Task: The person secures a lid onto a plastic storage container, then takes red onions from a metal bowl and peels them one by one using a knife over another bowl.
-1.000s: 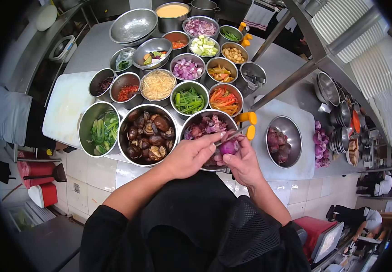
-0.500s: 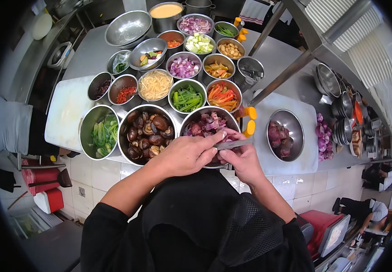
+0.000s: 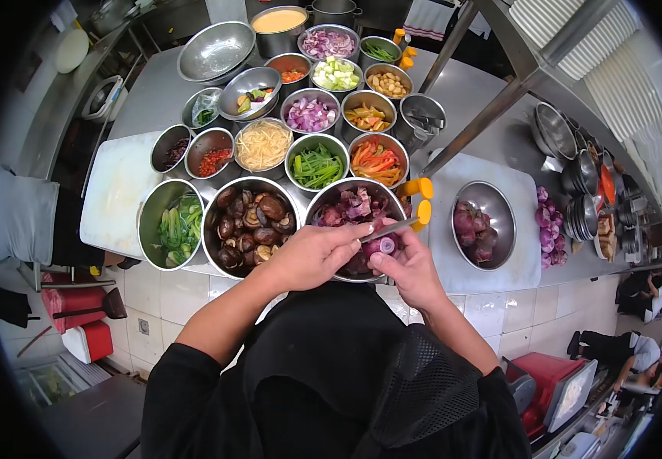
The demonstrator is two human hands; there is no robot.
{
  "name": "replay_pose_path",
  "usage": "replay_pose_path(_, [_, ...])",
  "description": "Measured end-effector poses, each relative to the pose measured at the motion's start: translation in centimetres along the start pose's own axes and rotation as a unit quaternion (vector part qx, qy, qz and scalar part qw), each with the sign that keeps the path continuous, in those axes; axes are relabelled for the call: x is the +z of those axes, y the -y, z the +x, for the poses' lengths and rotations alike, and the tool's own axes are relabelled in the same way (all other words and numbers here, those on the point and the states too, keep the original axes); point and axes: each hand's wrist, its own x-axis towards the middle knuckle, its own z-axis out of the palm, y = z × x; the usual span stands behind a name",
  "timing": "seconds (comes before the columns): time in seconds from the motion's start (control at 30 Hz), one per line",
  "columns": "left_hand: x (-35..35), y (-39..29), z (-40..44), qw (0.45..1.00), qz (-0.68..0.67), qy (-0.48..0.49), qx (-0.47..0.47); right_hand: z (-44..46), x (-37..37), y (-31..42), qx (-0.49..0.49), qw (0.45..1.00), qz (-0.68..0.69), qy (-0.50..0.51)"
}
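My left hand is closed around a knife, its handle hidden in my fingers. The blade points right and slants upward over a red onion. That onion sits in my right hand, gripped between thumb and fingers, with its pale ringed cut face showing. Both hands are above a steel pot that contains purple onion skins and pieces. Just left of it stands a pot of brown mushrooms. A steel bowl with several red onions rests on the white board to the right.
Several steel containers of cut vegetables, including green strips and red strips, crowd the counter ahead. Yellow-capped bottles stand near my right hand. A metal post rises on the right. Another person is at the left.
The knife has turned, so its blade now appears narrower and tilts upward to the right. The onion's cut face has come into view. Both hands stay over the pot.
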Motion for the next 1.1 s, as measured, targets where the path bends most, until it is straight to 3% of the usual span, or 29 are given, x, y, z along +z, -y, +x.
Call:
replay_pose_path(0.13, [-0.4, 0.0, -0.1, 0.957, -0.223, 0.007, -0.186, -0.1, 0.1, 0.2, -0.04, 0.999, -0.018, 0.026])
replay_pose_path(0.23, [-0.7, 0.7, -0.1, 0.937, -0.257, -0.02, -0.235, -0.3, -0.3, -0.2, -0.054, 0.997, 0.026, 0.046])
replay_pose_path(0.37, [-0.2, -0.5, -0.4, 0.952, -0.175, -0.022, -0.25, -0.4, -0.6, -0.2, -0.046, 0.984, 0.173, 0.02])
replay_pose_path(0.47, [1.1, -1.2, -0.9, 0.992, -0.074, -0.02, -0.097, -0.3, -0.2, -0.3, -0.058, 0.982, 0.178, -0.018])
replay_pose_path(0.5, [0.9, -2.1, -0.9, 0.992, -0.071, 0.012, -0.104, -0.3, -0.4, -0.7, -0.062, 0.985, 0.158, -0.018])
replay_pose_path(0.67, [2.0, -0.8, -0.4, 0.998, 0.034, -0.048, 0.03, -0.5, -0.4, -1.3, -0.095, 0.991, 0.09, -0.024])
replay_pose_path(0.77, [0.6, -2.3, -0.3, 0.989, -0.088, -0.008, -0.117, -0.4, -0.9, -2.0, -0.106, 0.993, 0.055, -0.012])
replay_pose_path(0.93, [1.1, -1.9, -0.6, 0.98, -0.145, 0.005, -0.14, -0.8, -0.6, -1.5, -0.093, 0.992, 0.087, -0.012])
replay_pose_path(1.1, [1.0, -3.6, -0.6, 0.994, -0.078, 0.018, -0.068, -1.2, 0.2, -0.2, -0.061, 0.978, 0.198, 0.011])
